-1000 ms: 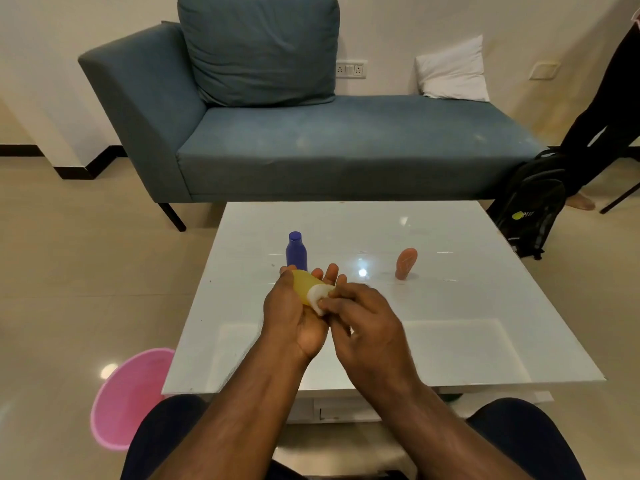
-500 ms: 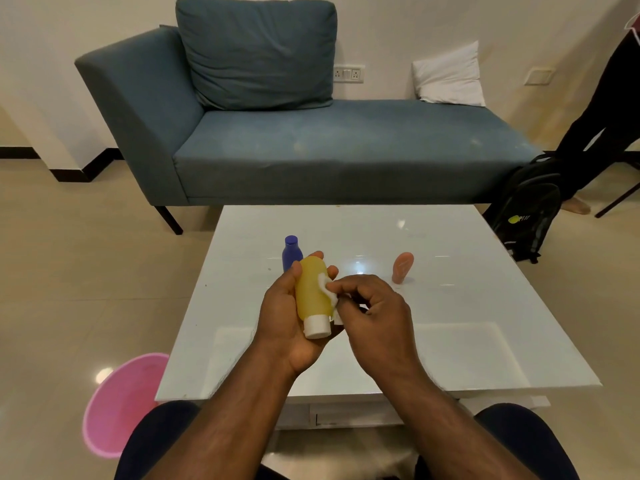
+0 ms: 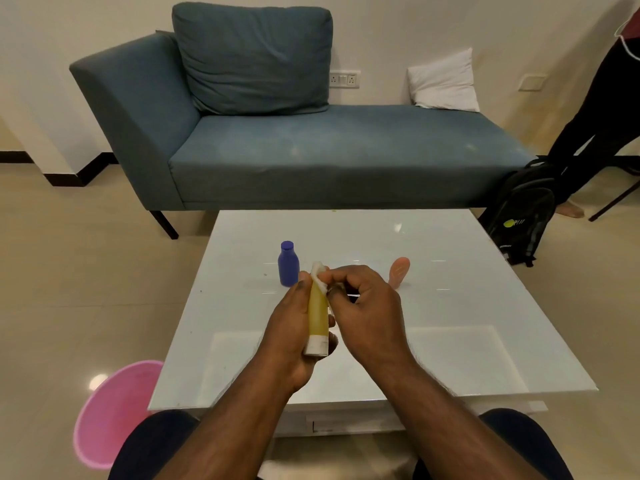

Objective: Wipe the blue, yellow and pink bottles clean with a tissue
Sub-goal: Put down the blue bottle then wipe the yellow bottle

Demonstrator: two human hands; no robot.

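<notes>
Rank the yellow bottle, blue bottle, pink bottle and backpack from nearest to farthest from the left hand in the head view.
1. Yellow bottle: held in the left hand.
2. Blue bottle: on the table, just beyond the hand.
3. Pink bottle: on the table, farther right.
4. Backpack: on the floor, beyond the table's far right corner.

Glossy white table, smooth plastic yellow bottle, soft paper tissue, matt cloth sofa

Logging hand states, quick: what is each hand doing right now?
Left hand: closed around the yellow bottle.
Right hand: pinching the tissue against the bottle.
</notes>
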